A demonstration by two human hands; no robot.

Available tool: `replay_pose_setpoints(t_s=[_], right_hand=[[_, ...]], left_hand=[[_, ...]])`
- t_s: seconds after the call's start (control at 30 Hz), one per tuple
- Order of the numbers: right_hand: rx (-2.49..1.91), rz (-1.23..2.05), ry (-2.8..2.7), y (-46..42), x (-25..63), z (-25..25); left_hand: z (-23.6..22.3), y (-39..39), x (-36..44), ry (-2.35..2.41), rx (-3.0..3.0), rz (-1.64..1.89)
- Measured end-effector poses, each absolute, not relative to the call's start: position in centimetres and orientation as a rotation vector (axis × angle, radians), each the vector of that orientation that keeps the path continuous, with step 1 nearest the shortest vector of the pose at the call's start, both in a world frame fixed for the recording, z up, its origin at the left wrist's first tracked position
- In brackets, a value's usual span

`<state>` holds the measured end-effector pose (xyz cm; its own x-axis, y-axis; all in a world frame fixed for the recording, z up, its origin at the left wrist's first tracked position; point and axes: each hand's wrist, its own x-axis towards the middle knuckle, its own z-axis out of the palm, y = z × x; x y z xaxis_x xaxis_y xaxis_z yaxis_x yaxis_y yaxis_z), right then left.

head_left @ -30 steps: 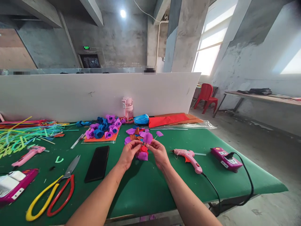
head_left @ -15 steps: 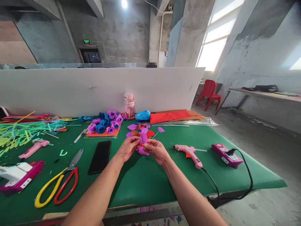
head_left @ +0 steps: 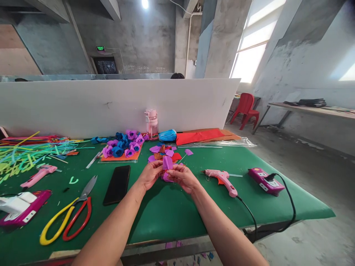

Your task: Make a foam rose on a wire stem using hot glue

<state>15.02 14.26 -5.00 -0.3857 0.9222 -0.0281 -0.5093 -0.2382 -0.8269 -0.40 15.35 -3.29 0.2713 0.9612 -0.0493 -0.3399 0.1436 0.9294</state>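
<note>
Between my two hands is a purple paper petal point(head_left: 167, 163), held up above the table with its upper part showing over the fingers. My left hand point(head_left: 152, 174) pinches it from the left, and my right hand point(head_left: 183, 178) pinches its lower right side. The fingertips nearly meet and partly hide its lower end. Below and behind the hands lie more purple, orange and red petals point(head_left: 176, 157). A pink glue gun point(head_left: 222, 178) rests on the table to the right of my right hand. Left of my left hand lies a black phone point(head_left: 117, 184).
Scissors point(head_left: 80, 207) with yellow and red handles lie at left, near another pink glue gun point(head_left: 39, 175) and strips point(head_left: 36, 151). Finished purple and blue paper flowers point(head_left: 124, 143) sit at the back. A power strip point(head_left: 266, 181) with a cable stands at right; a pink bottle point(head_left: 151, 122) stands behind.
The purple petal has tilted and now shows a broader, flatter face. Both hands keep their pinch in nearly the same place. The view has shifted slightly.
</note>
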Motion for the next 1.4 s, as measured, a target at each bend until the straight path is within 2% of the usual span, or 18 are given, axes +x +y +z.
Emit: replay_pose_setpoints(t_s=[1.4], right_hand=[[-0.750, 1.680, -0.928, 14.67, 14.69, -5.90]], left_hand=[[-2.99, 14.97, -0.26, 0.904, 1.069, 1.085]])
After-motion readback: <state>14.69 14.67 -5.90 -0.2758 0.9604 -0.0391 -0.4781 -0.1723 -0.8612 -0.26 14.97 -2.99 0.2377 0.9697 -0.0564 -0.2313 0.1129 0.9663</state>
